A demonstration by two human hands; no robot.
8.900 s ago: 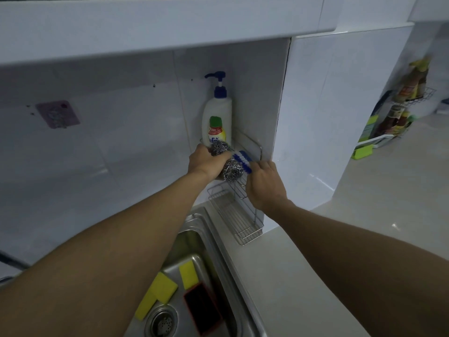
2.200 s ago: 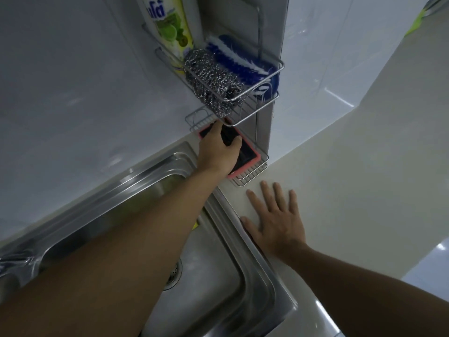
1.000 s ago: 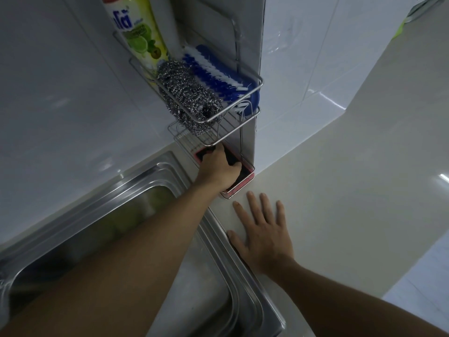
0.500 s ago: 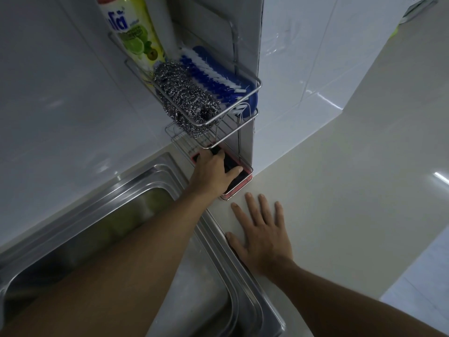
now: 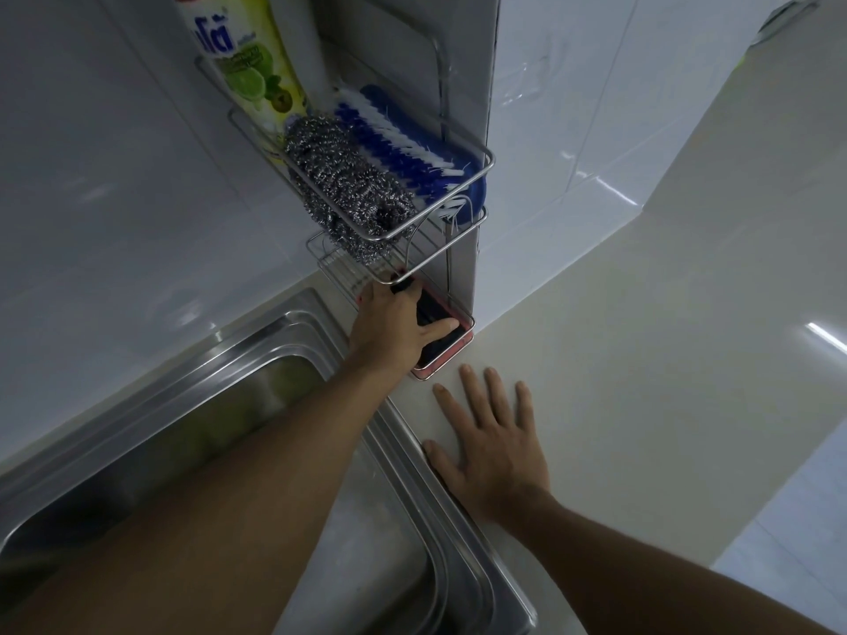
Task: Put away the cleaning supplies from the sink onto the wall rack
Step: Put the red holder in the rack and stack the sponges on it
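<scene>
A two-tier wire wall rack point(image 5: 476, 160) hangs in the tiled corner above the steel sink point(image 5: 412, 520). Its upper shelf holds a steel wool scourer point(image 5: 348, 185), a blue-and-white scrub brush point(image 5: 403, 139) and a dish soap bottle point(image 5: 247, 61). On the lower shelf lies a black sponge with a pink edge point(image 5: 442, 355). My left hand point(image 5: 394, 332) rests on that sponge, fingers on its top and thumb along its side. My right hand point(image 5: 495, 446) lies flat, fingers spread, on the counter beside the sink rim.
The pale counter point(image 5: 641, 359) runs right and back along the white tiled wall point(image 5: 550, 107). My left forearm crosses over the sink basin and hides most of it. The rack's lower shelf sits just above the counter at the sink's corner.
Over the last second my left hand has stayed on the black sponge in the lower shelf, shifting it slightly. Before that, the scourer and brush went into the upper shelf. My right hand is unmoved.
</scene>
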